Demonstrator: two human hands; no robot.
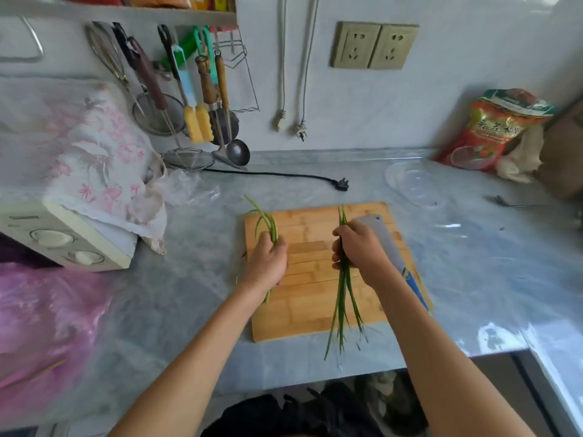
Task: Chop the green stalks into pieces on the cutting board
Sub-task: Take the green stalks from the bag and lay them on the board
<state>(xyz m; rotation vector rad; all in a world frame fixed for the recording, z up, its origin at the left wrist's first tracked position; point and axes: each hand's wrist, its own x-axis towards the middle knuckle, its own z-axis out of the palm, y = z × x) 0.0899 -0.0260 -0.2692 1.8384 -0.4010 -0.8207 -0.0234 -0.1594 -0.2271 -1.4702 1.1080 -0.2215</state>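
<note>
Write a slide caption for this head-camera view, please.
Each hand, left and right, holds green stalks over a cutting board; a cleaver lies alongside.

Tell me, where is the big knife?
The broad steel cleaver with a blue handle lies on the bamboo cutting board's right side, partly under the right hand.

**Marble counter and its load**

The grey counter (pixel 195 310) carries a bamboo board (pixel 315 323) near its front edge. A black plug (pixel 343 184) and a clear dish (pixel 413 184) lie behind it. An appliance (pixel 63 241) sits left, and a red bag (pixel 492 130) stands in the back right corner.
</note>
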